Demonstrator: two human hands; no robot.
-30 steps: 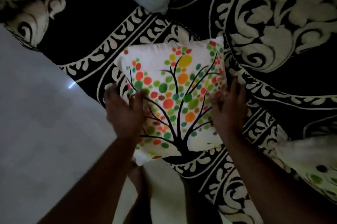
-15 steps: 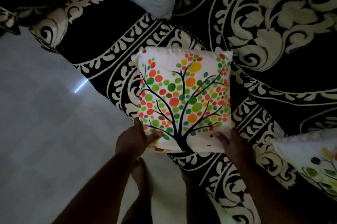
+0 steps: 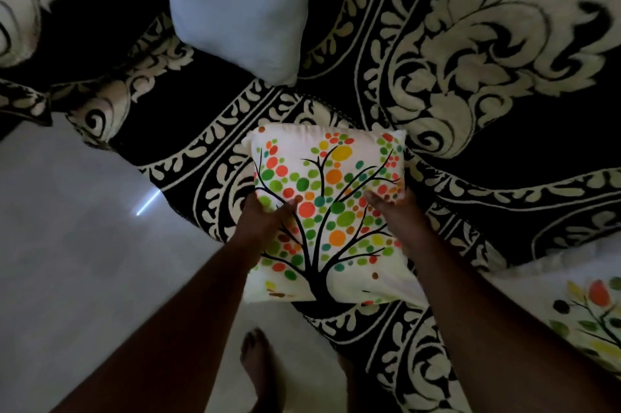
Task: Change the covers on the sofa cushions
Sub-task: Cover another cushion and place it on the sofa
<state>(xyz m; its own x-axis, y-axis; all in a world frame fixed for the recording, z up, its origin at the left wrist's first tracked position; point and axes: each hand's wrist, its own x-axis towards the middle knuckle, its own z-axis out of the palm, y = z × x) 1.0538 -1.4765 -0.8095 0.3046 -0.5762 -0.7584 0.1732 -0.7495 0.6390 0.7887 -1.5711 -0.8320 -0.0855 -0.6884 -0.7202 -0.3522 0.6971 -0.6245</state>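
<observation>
Sofa [image 3: 504,76] under black-and-cream patterned throw fills most of the view, pale floor [image 3: 67,261] at left. Bare white cushion [image 3: 242,5] sits toward back of seat, no cover on it. Tree-print cushion [image 3: 331,211] lies at front edge of seat, near end overhanging slightly. Another tree-print piece [image 3: 591,311] at the seat's right front corner, partly cut off. Left hand [image 3: 265,214] grips the cushion's left side, thumb on top, fingers wrapped under. Right hand [image 3: 393,211] holds the right side; fingers mostly hidden, looks like a grip. Judgement: light, soft, squashy, fabric not slippery. Best taken by both side edges or corners; middle would just cave in. Bare foot [image 3: 258,365] on floor below.
</observation>
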